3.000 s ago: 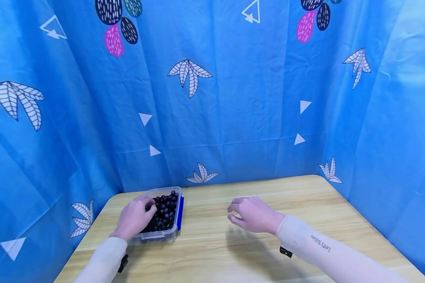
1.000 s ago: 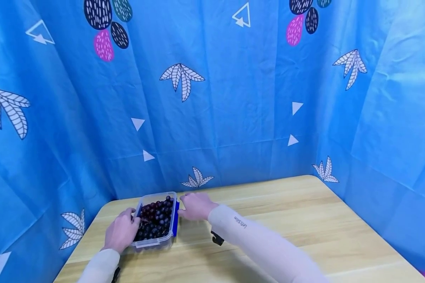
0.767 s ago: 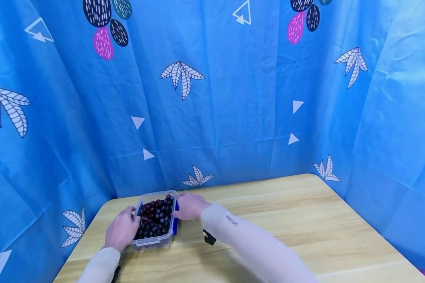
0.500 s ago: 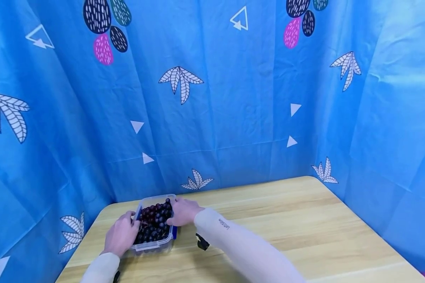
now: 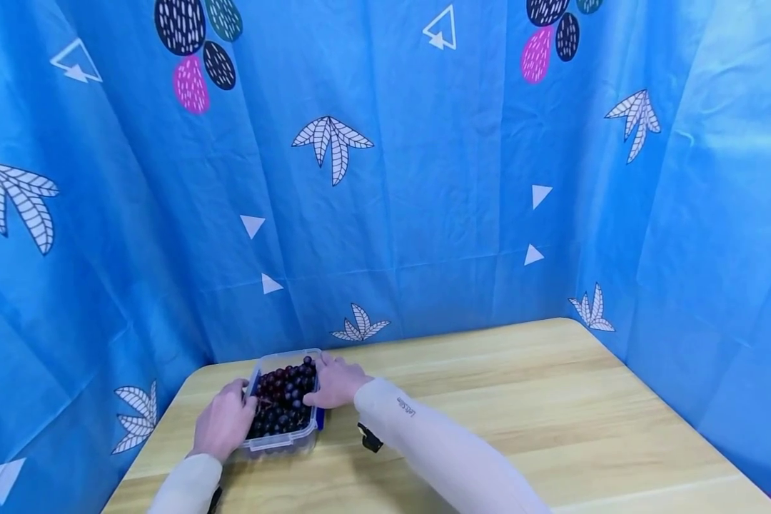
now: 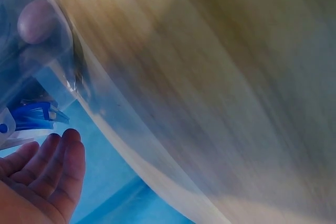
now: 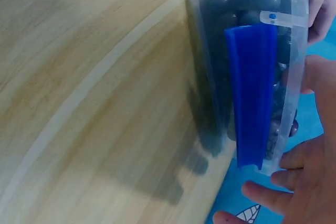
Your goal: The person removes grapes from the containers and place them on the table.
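A clear plastic food container (image 5: pixel 279 442) with blue side clips stands at the table's left, filled with dark grapes (image 5: pixel 285 392). My left hand (image 5: pixel 225 421) holds its left side, thumb at the rim; the left wrist view shows the fingers (image 6: pixel 44 169) outside, near a blue clip (image 6: pixel 34 116). My right hand (image 5: pixel 337 382) holds the right side, thumb over the rim and index finger near the far corner. In the right wrist view, the other fingers (image 7: pixel 268 195) spread past the container, and a blue clip (image 7: pixel 252 95) hangs along its wall.
The wood-grain table (image 5: pixel 520 400) has rounded far corners. A blue patterned curtain (image 5: pixel 424 178) hangs behind it and along both sides. The container sits close to the table's far left corner.
My right hand has moved left from mid-table to the container, and its thumb has come over the rim. My left hand has shifted from above the grapes to the left rim.
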A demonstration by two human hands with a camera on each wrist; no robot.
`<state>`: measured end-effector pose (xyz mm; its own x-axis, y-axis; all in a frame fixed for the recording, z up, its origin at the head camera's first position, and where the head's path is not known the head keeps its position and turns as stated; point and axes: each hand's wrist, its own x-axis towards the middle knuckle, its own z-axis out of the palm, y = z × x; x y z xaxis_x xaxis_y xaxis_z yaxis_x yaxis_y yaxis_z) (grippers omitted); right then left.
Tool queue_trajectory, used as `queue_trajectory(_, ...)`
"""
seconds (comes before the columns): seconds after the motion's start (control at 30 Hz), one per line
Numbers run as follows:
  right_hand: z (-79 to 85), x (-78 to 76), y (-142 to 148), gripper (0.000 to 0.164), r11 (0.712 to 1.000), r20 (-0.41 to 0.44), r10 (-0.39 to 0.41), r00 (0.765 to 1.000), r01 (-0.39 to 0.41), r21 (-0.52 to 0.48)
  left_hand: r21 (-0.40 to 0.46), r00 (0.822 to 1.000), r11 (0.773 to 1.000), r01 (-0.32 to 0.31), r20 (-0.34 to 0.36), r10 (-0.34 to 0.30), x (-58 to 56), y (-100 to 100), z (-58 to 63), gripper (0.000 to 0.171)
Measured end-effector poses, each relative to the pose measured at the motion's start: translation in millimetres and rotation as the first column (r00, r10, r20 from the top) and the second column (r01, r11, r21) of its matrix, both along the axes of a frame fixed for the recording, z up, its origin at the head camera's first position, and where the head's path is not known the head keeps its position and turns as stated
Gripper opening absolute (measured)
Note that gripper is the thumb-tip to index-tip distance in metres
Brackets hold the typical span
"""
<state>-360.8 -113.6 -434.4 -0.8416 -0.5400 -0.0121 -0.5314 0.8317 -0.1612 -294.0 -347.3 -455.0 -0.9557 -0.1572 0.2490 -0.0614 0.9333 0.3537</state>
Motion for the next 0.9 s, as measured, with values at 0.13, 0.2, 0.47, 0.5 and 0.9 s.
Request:
queue_trajectory(0.13,-4.1,2.0,0.2,0.089,1.0,-0.011,0.007,1.0,-0.007,-0.007,0.002,1.0,1.0,-0.009,0.01,0.009,1.8,0.5,-0.2,0.042)
queue_trajectory(0.2,-4.9,3.0,0.7,0.088,1.0,-0.018,0.014,1.0,-0.014,-0.008,-0.002,1.0,1.0,-0.011,0.007,0.011,2.7,1.2,-0.8,0.042)
queue_trajectory(0.47,-2.2,6.9,6.8,0.085,1.0,-0.031,0.023,0.999,-0.022,0.005,-0.003,1.0,1.0,-0.002,-0.023,0.001,5.0,7.5,-5.7,0.04)
queue_trajectory(0.5,-2.9,8.1,7.6,0.085,1.0,-0.029,0.025,0.999,-0.025,0.006,-0.004,1.0,1.0,-0.007,-0.019,0.007,6.0,8.6,-6.6,0.04)
queue_trajectory(0.9,-2.0,13.6,26.4,0.086,0.999,-0.041,0.033,0.999,-0.033,-0.001,0.013,0.999,1.0,0.01,-0.035,-0.009,10.7,25.7,-1.7,0.039)
